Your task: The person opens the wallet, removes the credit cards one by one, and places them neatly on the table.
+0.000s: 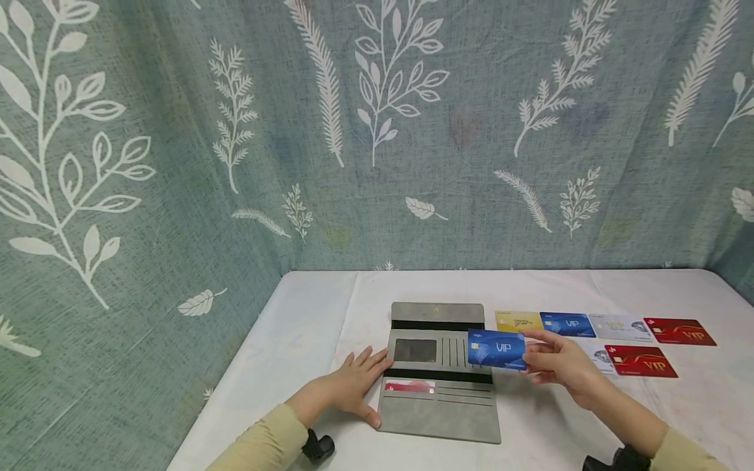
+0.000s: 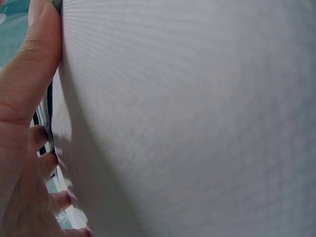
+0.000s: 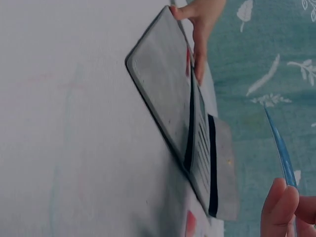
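Observation:
A grey wallet [image 1: 438, 418] lies unfolded on the table, with a clear window, rows of card slots and black bands. One red card [image 1: 409, 386] is tucked in a slot of its lower panel. My left hand [image 1: 352, 384] rests with spread fingers at the wallet's left edge; thumb and fingertips touch it. My right hand [image 1: 559, 365] pinches a blue VIP card [image 1: 497, 349] by its right end, held above the wallet's right side. In the right wrist view that blue card [image 3: 281, 148] appears nearly edge-on, raised off the wallet [image 3: 163, 84].
Right of the wallet lie a yellow card [image 1: 517, 321], another blue card [image 1: 568, 324], a silver card [image 1: 620, 328] and a red card [image 1: 680, 331]. Nearer are a red card [image 1: 642, 361] and a silver one [image 1: 602, 358], partly behind my right hand. A patterned curtain [image 1: 383, 216] hangs behind the white table [image 1: 318, 307].

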